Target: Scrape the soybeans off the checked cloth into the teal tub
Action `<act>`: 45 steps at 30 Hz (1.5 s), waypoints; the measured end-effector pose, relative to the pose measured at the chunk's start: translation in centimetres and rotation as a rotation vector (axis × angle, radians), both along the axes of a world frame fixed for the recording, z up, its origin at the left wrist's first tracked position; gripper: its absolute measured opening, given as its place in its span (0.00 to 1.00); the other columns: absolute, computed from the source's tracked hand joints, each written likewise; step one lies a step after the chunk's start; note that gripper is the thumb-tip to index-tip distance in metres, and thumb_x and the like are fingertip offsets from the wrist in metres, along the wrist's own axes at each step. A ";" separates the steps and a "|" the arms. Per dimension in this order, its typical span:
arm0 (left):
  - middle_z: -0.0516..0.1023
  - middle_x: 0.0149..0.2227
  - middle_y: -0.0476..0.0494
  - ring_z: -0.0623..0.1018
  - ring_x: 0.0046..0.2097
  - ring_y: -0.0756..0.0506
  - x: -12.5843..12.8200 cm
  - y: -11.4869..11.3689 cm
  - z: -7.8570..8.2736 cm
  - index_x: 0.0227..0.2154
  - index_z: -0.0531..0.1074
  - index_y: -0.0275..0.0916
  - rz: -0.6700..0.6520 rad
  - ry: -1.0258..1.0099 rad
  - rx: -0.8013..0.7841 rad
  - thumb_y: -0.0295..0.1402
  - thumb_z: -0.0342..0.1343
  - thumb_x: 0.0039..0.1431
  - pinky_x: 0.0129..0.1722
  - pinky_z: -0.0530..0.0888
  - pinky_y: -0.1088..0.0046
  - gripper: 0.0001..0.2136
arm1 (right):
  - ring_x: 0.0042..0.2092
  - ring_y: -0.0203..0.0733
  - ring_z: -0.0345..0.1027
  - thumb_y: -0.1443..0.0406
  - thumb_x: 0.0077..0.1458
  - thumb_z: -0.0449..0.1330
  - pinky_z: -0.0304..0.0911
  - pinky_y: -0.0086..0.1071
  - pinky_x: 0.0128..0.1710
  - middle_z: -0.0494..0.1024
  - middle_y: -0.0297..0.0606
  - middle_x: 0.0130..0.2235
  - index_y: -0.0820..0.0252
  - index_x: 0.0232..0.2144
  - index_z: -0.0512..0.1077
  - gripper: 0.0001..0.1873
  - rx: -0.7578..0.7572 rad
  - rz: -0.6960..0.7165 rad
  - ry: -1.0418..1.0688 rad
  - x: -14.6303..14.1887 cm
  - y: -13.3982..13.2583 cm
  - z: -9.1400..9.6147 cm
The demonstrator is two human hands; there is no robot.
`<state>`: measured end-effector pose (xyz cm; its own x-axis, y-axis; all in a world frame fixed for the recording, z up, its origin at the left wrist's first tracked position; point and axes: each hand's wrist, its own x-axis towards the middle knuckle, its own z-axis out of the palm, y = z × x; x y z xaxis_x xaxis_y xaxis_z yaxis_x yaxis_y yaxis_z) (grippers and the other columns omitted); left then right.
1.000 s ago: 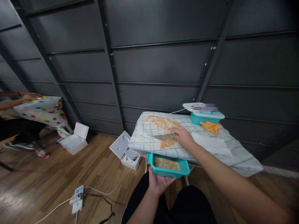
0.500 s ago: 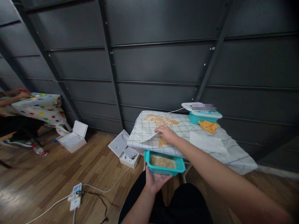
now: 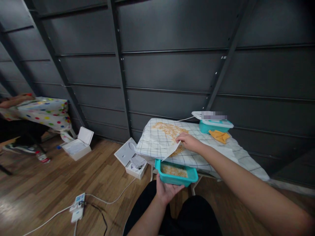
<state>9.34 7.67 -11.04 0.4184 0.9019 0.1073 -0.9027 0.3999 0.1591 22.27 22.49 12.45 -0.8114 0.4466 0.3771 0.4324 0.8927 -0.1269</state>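
Note:
My left hand (image 3: 167, 192) grips a teal plastic box (image 3: 179, 180) from below, just under the table's front edge. Inside the box lies a layer of small yellow grains (image 3: 174, 170), like soybeans or corn kernels. Over the table, my right hand (image 3: 188, 141) pinches a sheet of white paper (image 3: 170, 151) by its upper edge, the sheet slanting down toward the box's left rim. Part of a grain pile (image 3: 178, 150) shows behind the paper and under that hand. More grains (image 3: 167, 128) are strewn farther back on the checked tablecloth (image 3: 150, 139).
A lidded teal box (image 3: 215, 126) and an orange cloth (image 3: 219, 136) are at the table's right. White open boxes (image 3: 134, 164) and a power strip (image 3: 78, 206) with cords lie on the floor. A person's arm (image 3: 14, 101) shows at the dotted table (image 3: 52, 114).
My right hand has moved right and toward me with the paper, which now slopes to the box's rim. The teal box in my left hand has shifted slightly right.

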 end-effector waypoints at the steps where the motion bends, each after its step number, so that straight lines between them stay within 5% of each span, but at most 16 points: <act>1: 0.60 0.62 0.29 0.60 0.62 0.29 0.0 0.0 0.0 0.61 0.52 0.35 -0.005 -0.004 0.004 0.64 0.43 0.47 0.57 0.54 0.47 0.46 | 0.40 0.41 0.68 0.81 0.39 0.48 0.60 0.34 0.45 0.78 0.37 0.33 0.59 0.28 0.75 0.21 0.005 -0.016 -0.005 0.1 -0.1 0.1; 13: 0.62 0.61 0.33 0.59 0.62 0.30 0.0 0.0 -0.3 0.60 0.57 0.37 -0.047 -0.001 0.069 0.65 0.41 0.47 0.59 0.50 0.47 0.44 | 0.38 0.49 0.71 0.75 0.51 0.50 0.62 0.37 0.39 0.79 0.48 0.36 0.62 0.43 0.74 0.19 0.222 -0.623 0.068 2.1 -3.9 2.9; 27: 0.64 0.60 0.32 0.63 0.60 0.30 -0.4 -0.2 0.1 0.60 0.57 0.36 -0.036 0.018 0.080 0.64 0.40 0.48 0.59 0.49 0.46 0.43 | 0.44 0.47 0.68 0.75 0.56 0.46 0.63 0.42 0.48 0.77 0.46 0.44 0.63 0.49 0.70 0.22 0.209 -0.366 0.171 0.3 -6.4 -2.2; 45: 0.64 0.60 0.31 0.63 0.60 0.28 -1.1 -0.9 1.1 0.61 0.54 0.36 0.026 0.003 -0.054 0.62 0.42 0.50 0.57 0.54 0.45 0.42 | 0.43 0.47 0.67 0.76 0.56 0.46 0.64 0.42 0.46 0.77 0.44 0.42 0.61 0.45 0.70 0.19 0.146 -0.297 0.193 1.3 -9.4 -2.9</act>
<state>8.25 6.73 -9.94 0.3948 0.9170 0.0574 -0.9125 0.3841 0.1407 23.56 13.12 9.58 -0.5625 0.5820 0.5873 0.6560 0.7465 -0.1115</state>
